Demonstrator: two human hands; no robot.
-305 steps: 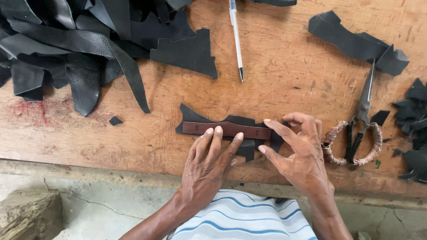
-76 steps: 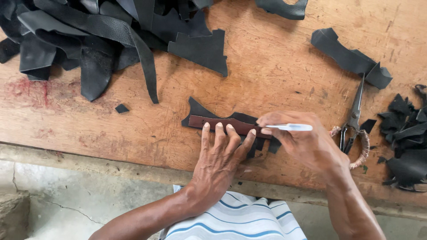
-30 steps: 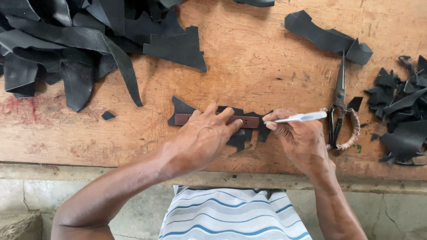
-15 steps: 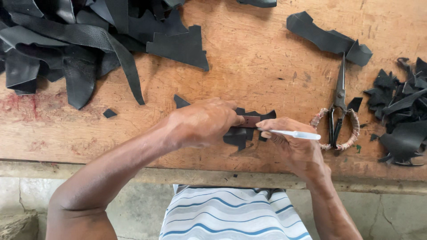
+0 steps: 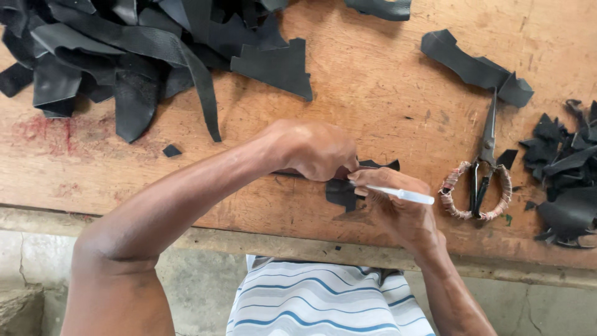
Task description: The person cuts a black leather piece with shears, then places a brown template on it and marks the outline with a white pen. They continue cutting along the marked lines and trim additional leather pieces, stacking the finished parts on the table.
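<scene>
Left hand [image 5: 314, 149] clenched, pressing down black leather piece [image 5: 342, 190] at near edge of wooden workbench [image 5: 373, 93]. Right hand [image 5: 398, 208] gripping white pen [image 5: 398, 194], tip at leather. Risk: reduced pressure lets leather shift, skewing marked line.

I see even, soft daylight across the wooden workbench [image 5: 385, 93], bright without harsh glare. Shadows are faint and short beneath my left hand [image 5: 314, 149] and the black leather scraps [image 5: 124, 56]. A mild sheen sits on my forearm. Focus is sharp throughout, with only slight softness toward the lower corners.
</scene>
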